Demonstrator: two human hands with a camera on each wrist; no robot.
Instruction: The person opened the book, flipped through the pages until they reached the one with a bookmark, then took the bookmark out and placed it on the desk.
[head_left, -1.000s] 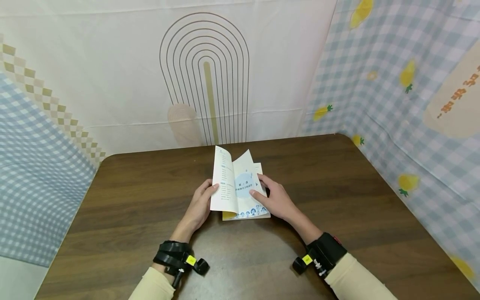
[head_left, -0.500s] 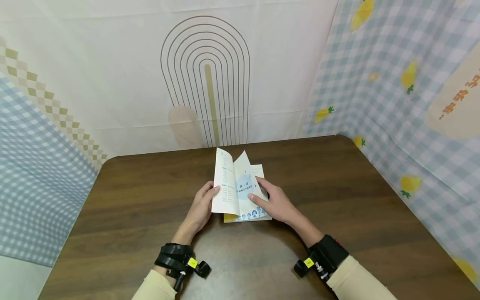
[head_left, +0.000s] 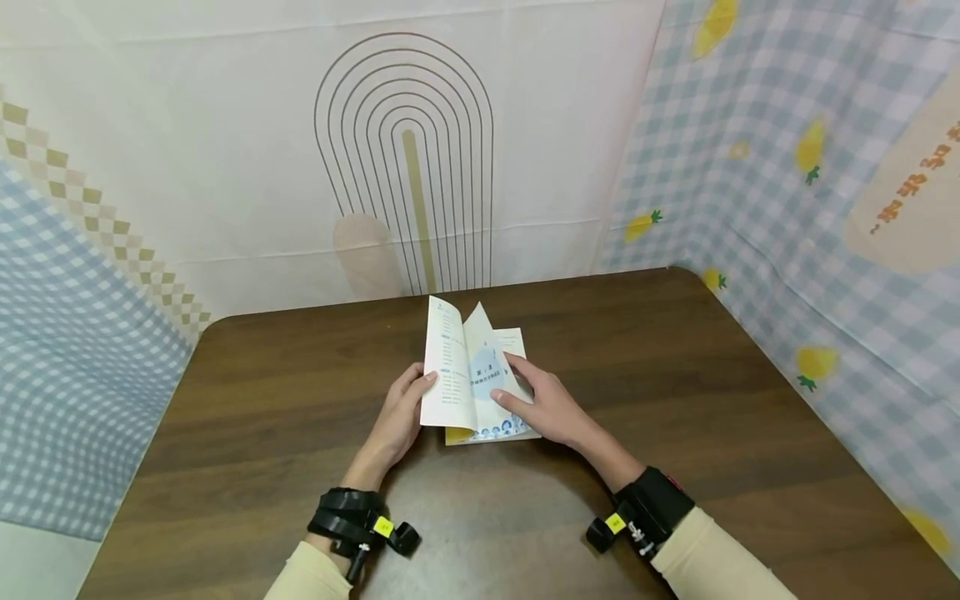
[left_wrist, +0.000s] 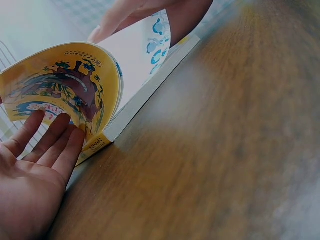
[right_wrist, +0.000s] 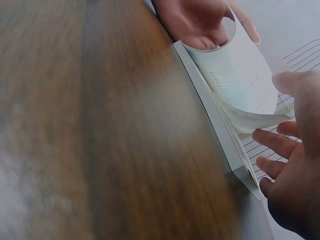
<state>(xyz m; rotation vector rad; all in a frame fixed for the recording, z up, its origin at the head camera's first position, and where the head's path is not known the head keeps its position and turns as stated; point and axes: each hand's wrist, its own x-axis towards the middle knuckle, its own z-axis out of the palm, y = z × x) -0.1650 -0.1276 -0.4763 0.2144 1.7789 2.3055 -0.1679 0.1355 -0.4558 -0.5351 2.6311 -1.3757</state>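
Note:
An open book (head_left: 487, 375) with white pages and blue print lies on the table between both hands. The left hand (head_left: 399, 417) holds the raised left pages and cover at their outer edge, thumb on top. In the left wrist view the yellow illustrated cover (left_wrist: 82, 85) curves up, with the left fingers (left_wrist: 60, 145) behind and against it. The right hand (head_left: 551, 406) pinches a curved page on the right side, thumb on the printed face. In the right wrist view the right hand (right_wrist: 300, 155) has its thumb and fingers around the bent pages (right_wrist: 240, 80).
The brown wooden table (head_left: 262, 400) has a rounded far edge. Behind it hangs a white cloth (head_left: 225, 125) with arch lines, and blue checked cloths (head_left: 750, 208) stand at both sides. Black wrist straps with small cameras sit on both forearms.
The right hand has shifted slightly left, and the page it holds bends further left, baring more of the page beneath. The left hand keeps its hold with little movement.

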